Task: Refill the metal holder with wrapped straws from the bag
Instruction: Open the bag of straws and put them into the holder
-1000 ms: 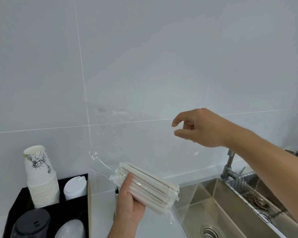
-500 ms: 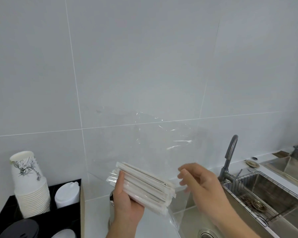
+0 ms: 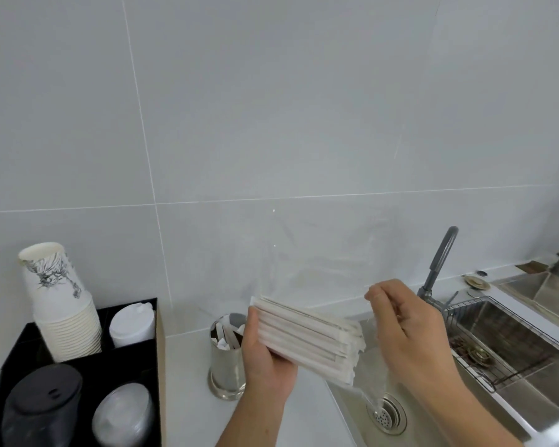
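My left hand (image 3: 265,359) grips a thick bundle of white paper-wrapped straws (image 3: 310,337), held level above the counter. A clear plastic bag (image 3: 336,262) rises around and behind the bundle and trails down toward the sink. My right hand (image 3: 407,330) pinches the bag's film just right of the bundle's end. The round metal holder (image 3: 225,362) stands on the counter directly left of my left hand, with a few wrapped straws inside; my hand hides its right side.
A black organiser (image 3: 78,375) at the left holds a stack of paper cups (image 3: 62,304), white lids (image 3: 131,324), black lids and clear lids. A steel sink (image 3: 388,414) with a drain, a dish rack (image 3: 504,343) and a grey tap (image 3: 436,269) lie to the right.
My right hand dropped from high in front of the wall to the bag beside the bundle and took hold of the film. The view tilted down, showing the metal holder.
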A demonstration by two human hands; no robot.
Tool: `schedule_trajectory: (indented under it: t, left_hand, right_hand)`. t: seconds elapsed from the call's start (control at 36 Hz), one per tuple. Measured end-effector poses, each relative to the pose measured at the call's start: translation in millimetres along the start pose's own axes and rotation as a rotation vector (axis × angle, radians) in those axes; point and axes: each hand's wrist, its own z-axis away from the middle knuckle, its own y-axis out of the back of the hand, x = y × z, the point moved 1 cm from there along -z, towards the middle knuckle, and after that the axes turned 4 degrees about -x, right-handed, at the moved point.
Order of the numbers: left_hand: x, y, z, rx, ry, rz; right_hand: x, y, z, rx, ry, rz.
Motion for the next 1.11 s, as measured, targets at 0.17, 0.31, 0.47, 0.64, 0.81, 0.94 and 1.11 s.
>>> schedule_trajectory:
  t: [0.17,0.31,0.47,0.64,0.81,0.94,1.11]
  left_hand:
    - [-21,11,1,0.004,0.048,-0.011]
    - [-33,21,-2,-0.004,0.082,-0.009]
    - [-41,29,-11,0.030,0.093,0.007]
    - [-45,34,-21,0.030,0.064,0.057]
    - [-48,37,-31,0.011,0.067,0.115]
    - [-49,41,-38,0.014,0.060,0.153]
    - [-48,46,-43,0.042,0.049,0.172]
  right_hand:
    - [5,1,6,0.003,-0.004,0.051]
    - [12,0,9,0.006,-0.014,0.082]
    - [13,-6,5,0.004,0.023,0.108]
    - [13,-13,-6,-0.018,0.043,0.115]
    - [12,-20,-17,-0.037,0.052,0.098]
    - [14,-25,-25,-0.060,0.061,0.095]
    - [16,-31,-34,-0.082,0.077,0.089]
